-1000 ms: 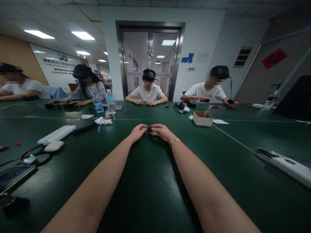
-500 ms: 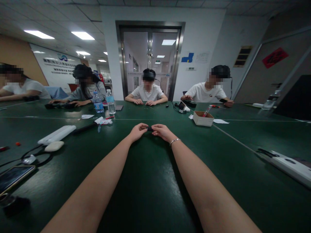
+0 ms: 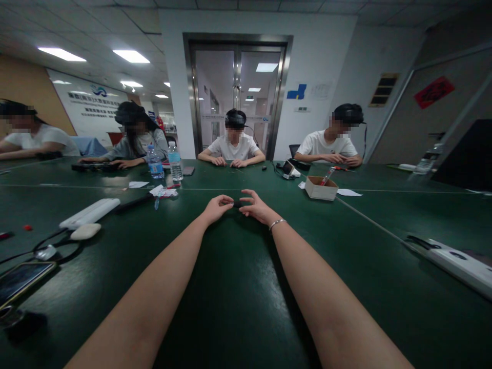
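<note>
**Plenty of Signs, No Legible Words**

The white wall panel (image 3: 90,105) at far left carries a blue wave-shaped logo (image 3: 100,91) above rows of dark characters, too blurred to read. A pale strip of lettering (image 3: 215,118) crosses the glass door (image 3: 255,123), also illegible. Beyond the glass hangs a small green sign (image 3: 249,97), its wording unclear. Right of the door frame sit a blue emblem (image 3: 296,92) and a faint paper notice (image 3: 320,91). A red diamond sign (image 3: 434,92) bears dark characters that cannot be made out. Two water bottles (image 3: 175,161) wear blue labels, their print too small. The small dark piece (image 3: 236,204) pinched by the left hand (image 3: 217,207) shows no legible mark.
</note>
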The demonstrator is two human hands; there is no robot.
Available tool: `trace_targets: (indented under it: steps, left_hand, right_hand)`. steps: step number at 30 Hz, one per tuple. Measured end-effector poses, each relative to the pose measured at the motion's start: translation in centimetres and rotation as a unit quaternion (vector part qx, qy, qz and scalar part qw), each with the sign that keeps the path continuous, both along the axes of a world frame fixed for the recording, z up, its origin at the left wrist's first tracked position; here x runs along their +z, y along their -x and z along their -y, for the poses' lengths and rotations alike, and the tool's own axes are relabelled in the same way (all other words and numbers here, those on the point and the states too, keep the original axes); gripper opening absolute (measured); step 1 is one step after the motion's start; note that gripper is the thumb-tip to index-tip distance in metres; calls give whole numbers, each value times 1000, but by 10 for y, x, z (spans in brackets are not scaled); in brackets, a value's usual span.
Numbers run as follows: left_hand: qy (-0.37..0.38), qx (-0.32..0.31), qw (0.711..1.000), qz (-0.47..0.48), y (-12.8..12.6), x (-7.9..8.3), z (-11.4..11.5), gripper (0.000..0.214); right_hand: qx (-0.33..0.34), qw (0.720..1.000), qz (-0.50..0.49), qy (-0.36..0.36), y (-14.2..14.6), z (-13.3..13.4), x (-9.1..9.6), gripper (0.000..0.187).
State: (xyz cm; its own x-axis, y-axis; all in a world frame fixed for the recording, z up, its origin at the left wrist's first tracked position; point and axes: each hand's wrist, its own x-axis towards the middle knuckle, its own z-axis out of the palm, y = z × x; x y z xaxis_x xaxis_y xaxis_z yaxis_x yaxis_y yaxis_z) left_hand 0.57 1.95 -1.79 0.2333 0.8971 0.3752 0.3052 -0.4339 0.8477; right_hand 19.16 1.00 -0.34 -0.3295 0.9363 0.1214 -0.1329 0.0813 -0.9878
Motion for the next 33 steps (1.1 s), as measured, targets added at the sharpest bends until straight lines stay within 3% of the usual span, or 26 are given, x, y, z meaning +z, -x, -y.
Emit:
trace_targets:
  steps: [2, 6, 11, 16, 18, 21, 26, 30, 31, 33]
  left_hand:
    - [-1, -3, 1000, 5, -1, -1, -1, 25]
    - [0, -5, 1000, 18, -1, -2, -1, 24]
    - [12, 2, 999, 31, -1, -1, -1, 21]
    - [14, 1, 999, 36, -2, 1, 1, 21]
    - [19, 3, 999, 39, -3, 1, 1, 21]
    - [18, 0, 999, 44, -2, 0, 0, 22]
    - [12, -1, 999, 49, -2, -2, -3, 23]
    - [17, 5, 999, 46, -2, -2, -2, 22]
    - [17, 5, 999, 49, -2, -1, -1, 21]
    - [17, 6, 999, 52, -2, -1, -1, 21]
  right_hand:
    - [-1, 1000, 25, 15, 2, 0, 1, 56]
    - [4, 997, 79, 21, 5, -1, 1, 19]
    - [24, 999, 34, 1, 3, 0, 1, 54]
    - [25, 997, 68, 39, 5, -3, -1, 17]
    - [29, 997, 60, 30, 5, -1, 0, 23]
    - [27, 999, 35, 17, 4, 2, 3, 51]
    - [25, 996, 72, 45, 5, 1, 3, 22]
    - [20, 998, 57, 16, 5, -1, 2, 55]
    - [18, 998, 56, 18, 5, -1, 1, 55]
    - [15, 997, 68, 36, 5, -2, 1, 36]
